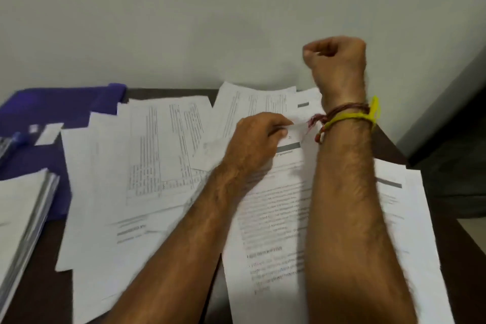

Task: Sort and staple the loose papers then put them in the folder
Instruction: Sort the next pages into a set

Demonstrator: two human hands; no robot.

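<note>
Fingers of the left hand (259,137) pinch the top edge of a printed sheet (273,218) at frame centre. Right hand (335,60) is raised above the surface (389,144), fingers curled into a fist, apparently holding nothing (blurred). Loose papers (147,166) are spread across the middle; the purple folder (60,105) lies upper left.

wall (184,21): plain pale grey | table (457,258): dark brown, against wall | floor (452,144): dark, at right
</note>
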